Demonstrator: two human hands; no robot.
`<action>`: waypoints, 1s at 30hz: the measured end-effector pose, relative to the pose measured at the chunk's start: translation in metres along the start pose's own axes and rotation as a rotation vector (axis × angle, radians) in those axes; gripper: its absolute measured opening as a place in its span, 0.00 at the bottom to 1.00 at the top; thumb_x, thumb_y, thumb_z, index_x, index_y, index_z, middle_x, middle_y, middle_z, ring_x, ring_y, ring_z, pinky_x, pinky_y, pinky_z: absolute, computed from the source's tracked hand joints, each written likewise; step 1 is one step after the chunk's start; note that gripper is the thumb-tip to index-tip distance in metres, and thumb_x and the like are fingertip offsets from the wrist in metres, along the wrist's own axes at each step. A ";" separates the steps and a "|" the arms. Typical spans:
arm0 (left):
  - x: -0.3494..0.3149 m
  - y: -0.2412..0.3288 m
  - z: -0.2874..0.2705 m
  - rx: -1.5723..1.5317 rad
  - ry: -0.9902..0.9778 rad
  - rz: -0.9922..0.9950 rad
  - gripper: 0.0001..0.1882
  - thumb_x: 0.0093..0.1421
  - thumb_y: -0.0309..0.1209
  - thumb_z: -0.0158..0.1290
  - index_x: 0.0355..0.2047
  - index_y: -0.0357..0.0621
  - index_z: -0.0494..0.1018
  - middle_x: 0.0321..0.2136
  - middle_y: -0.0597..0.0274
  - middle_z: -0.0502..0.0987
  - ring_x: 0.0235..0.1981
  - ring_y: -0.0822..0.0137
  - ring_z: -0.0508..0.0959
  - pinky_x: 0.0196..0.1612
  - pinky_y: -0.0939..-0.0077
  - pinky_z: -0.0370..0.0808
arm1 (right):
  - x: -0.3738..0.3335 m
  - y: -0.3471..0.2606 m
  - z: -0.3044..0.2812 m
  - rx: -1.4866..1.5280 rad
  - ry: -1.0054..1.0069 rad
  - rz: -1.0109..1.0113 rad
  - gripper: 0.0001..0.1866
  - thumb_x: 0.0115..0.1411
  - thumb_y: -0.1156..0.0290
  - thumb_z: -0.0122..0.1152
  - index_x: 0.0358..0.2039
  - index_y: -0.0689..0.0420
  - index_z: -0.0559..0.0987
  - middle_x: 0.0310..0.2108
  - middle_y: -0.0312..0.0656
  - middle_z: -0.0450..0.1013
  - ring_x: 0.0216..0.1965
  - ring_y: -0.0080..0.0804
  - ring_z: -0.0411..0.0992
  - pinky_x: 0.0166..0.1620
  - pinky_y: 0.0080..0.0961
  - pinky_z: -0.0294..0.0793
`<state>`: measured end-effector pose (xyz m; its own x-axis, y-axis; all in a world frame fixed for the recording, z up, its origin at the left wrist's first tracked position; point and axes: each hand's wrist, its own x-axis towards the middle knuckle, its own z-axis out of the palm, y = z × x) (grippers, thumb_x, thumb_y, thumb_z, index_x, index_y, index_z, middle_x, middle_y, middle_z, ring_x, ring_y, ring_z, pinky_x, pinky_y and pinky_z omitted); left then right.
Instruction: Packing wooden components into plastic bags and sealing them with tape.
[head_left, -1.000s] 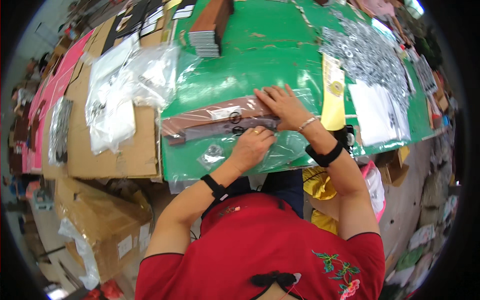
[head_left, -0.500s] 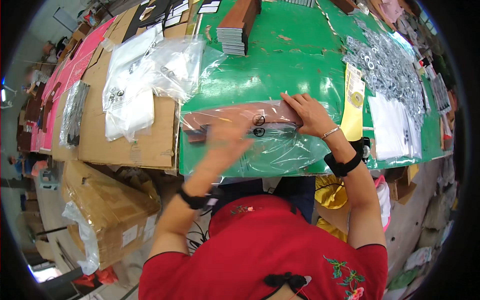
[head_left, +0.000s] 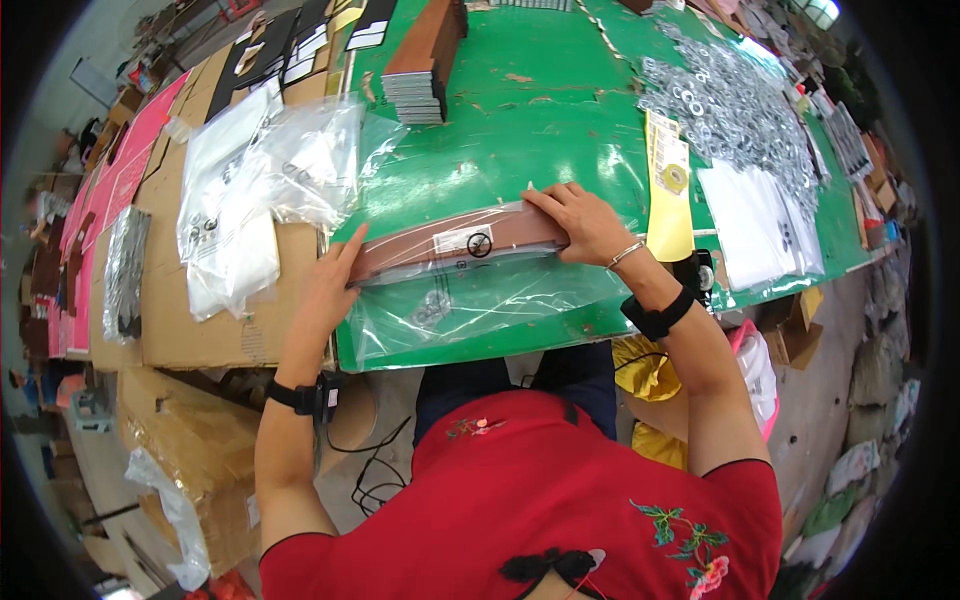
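A bundle of long brown strips (head_left: 400,247) lies crosswise at the near edge of the green tabletop, inside a clear plastic bag (head_left: 470,305). A white label and a round black printed mark show on top of it. My left hand (head_left: 325,290) closes around the bundle's left end, fingers on the far side and thumb on the near side. At the other end, my right hand (head_left: 588,225) grips the bundle through the film. The bag's loose part spreads toward me, with a few small metal rings (head_left: 432,308) showing through it.
Behind stands a stack of brown strips (head_left: 425,65). A heap of metal washers (head_left: 735,115) lies at the right, near yellow label sheets (head_left: 670,190) and white bags (head_left: 745,225). Clear bags (head_left: 235,200) cover cardboard at the left. A carton (head_left: 190,450) sits below.
My left hand has moved left from over the bundle to its left end. The bundle now lies straighter, its label showing. The whole view has shifted slightly.
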<state>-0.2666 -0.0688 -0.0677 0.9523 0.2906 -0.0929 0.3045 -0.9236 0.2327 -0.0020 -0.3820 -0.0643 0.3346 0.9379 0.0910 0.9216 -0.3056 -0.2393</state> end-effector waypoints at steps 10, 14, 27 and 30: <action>0.001 0.093 -0.037 -0.087 0.348 0.434 0.38 0.50 0.28 0.64 0.63 0.50 0.66 0.58 0.57 0.71 0.57 0.52 0.72 0.58 0.59 0.70 | -0.074 0.030 0.001 0.198 0.363 0.424 0.53 0.50 0.54 0.74 0.70 0.58 0.55 0.69 0.59 0.53 0.68 0.54 0.55 0.67 0.40 0.59; 0.030 0.160 0.020 -0.367 0.261 0.720 0.26 0.54 0.26 0.60 0.56 0.47 0.72 0.51 0.60 0.76 0.52 0.55 0.74 0.57 0.61 0.70 | -0.067 0.040 0.005 0.363 0.586 0.717 0.45 0.58 0.42 0.63 0.60 0.70 0.68 0.56 0.62 0.69 0.59 0.52 0.69 0.59 0.37 0.68; 0.064 0.212 0.102 -0.124 0.211 0.745 0.30 0.61 0.34 0.53 0.65 0.53 0.64 0.67 0.63 0.62 0.61 0.59 0.66 0.63 0.57 0.62 | -0.042 0.081 0.024 0.685 0.352 0.841 0.27 0.51 0.57 0.71 0.47 0.60 0.80 0.41 0.49 0.79 0.39 0.37 0.79 0.43 0.30 0.76; 0.067 0.212 0.101 -0.105 0.203 0.737 0.29 0.62 0.33 0.52 0.65 0.54 0.64 0.68 0.64 0.60 0.64 0.60 0.64 0.64 0.57 0.60 | -0.039 0.080 0.022 0.681 0.366 0.886 0.24 0.50 0.61 0.72 0.47 0.57 0.81 0.43 0.47 0.79 0.38 0.33 0.78 0.42 0.28 0.76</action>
<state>-0.1399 -0.2700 -0.1223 0.8916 -0.3406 0.2985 -0.4188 -0.8708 0.2574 0.0540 -0.4395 -0.1080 0.9448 0.3046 -0.1208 0.0804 -0.5729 -0.8156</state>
